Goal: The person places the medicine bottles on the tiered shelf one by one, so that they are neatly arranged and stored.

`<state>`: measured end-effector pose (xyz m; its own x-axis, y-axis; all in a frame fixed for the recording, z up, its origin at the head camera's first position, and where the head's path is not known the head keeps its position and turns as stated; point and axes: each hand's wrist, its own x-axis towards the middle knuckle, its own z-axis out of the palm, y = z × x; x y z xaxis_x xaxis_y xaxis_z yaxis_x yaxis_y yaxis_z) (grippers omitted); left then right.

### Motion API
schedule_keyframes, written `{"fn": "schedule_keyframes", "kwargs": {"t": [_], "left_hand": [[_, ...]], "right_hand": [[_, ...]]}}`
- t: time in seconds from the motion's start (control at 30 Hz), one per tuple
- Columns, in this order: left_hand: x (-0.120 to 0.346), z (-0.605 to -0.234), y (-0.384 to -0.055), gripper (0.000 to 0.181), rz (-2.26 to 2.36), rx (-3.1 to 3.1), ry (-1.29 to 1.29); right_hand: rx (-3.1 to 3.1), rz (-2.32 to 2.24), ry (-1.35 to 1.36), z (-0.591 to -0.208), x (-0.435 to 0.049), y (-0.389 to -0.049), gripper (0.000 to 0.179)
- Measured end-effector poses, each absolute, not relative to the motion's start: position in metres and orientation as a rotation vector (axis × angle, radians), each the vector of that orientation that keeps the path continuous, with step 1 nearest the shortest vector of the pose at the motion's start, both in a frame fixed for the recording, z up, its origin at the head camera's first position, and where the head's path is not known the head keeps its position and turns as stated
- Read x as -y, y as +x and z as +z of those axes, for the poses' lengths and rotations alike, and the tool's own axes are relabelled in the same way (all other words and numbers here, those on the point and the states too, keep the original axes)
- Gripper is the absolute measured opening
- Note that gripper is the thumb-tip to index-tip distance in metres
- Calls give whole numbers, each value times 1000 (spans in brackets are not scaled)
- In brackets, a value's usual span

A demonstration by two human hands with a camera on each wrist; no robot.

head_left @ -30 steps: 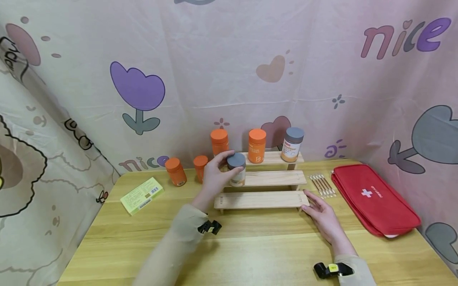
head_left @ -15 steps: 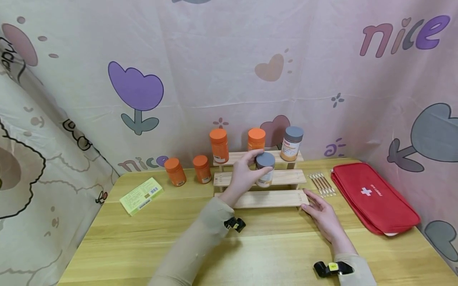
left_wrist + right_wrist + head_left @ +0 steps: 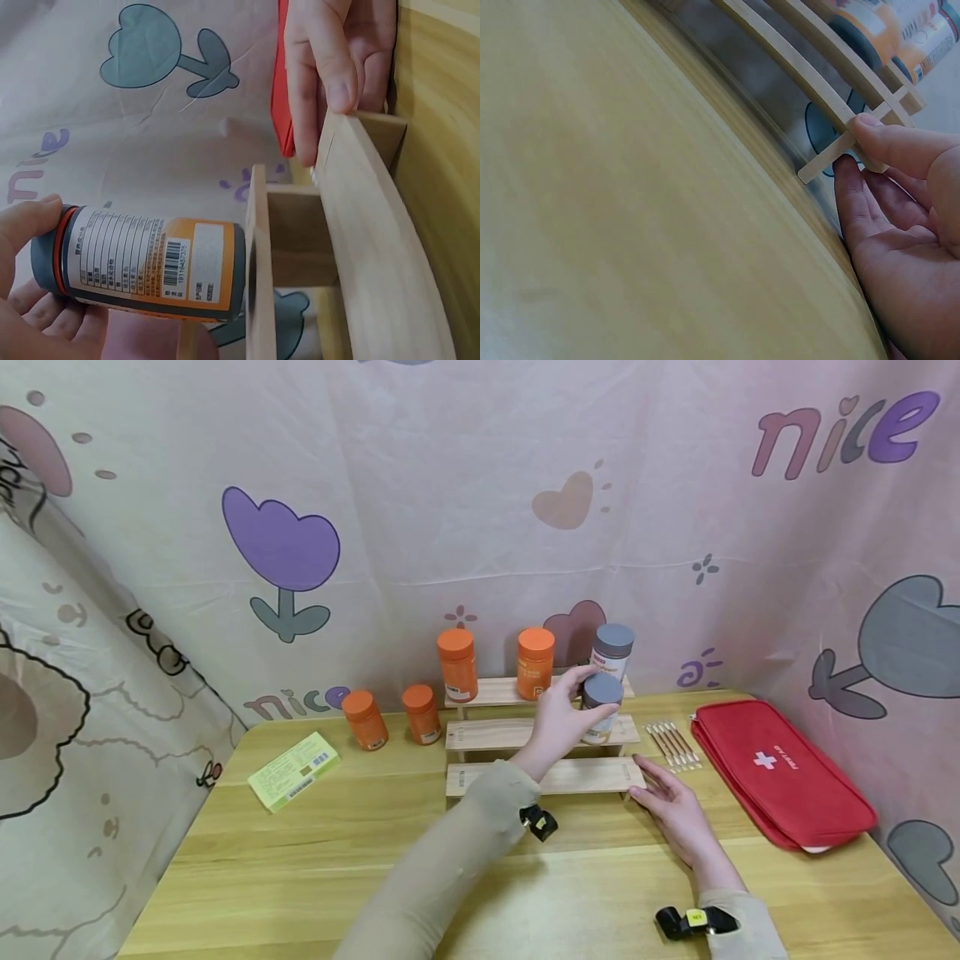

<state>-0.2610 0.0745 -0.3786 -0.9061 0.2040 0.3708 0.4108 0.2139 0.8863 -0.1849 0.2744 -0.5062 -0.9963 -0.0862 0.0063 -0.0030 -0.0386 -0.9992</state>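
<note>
My left hand (image 3: 558, 718) holds a grey-capped supplement bottle (image 3: 602, 692) by its cap, at the right end of the middle step of a three-step wooden rack (image 3: 562, 777). In the left wrist view, the base of this bottle (image 3: 150, 262) meets the step's board. My right hand (image 3: 678, 818) pinches the right end of the lowest step, thumb on top and fingers below in the right wrist view. The top step carries two orange bottles (image 3: 457, 666) and another grey-capped bottle (image 3: 615, 643), partly hidden behind the held one.
Left of the rack, two smaller orange bottles (image 3: 365, 721) stand on the wooden table (image 3: 300, 877), with a flat green-yellow box (image 3: 294, 771) beside them. Several cotton swabs (image 3: 672, 745) lie right of the rack. A red first-aid bag (image 3: 780, 777) lies farther right.
My left hand has carried the grey-capped bottle rightward along the middle step, from its left part to its right end. My right hand has stayed at the lowest step.
</note>
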Motion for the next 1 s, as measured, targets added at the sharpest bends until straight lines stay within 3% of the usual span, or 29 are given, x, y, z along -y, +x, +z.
{"fn": "schedule_keyframes", "kwargs": {"t": [0.6,1.0], "left_hand": [[-92,-391,-263,56,-1758,2219,-578],[-52,-390,-248,57,-1771,2181,-661]], "right_hand": [[-2166,-2195,-90,-506,-273,-185,66],[-2164,-2206,-69,-507,-274,-185,66]]}}
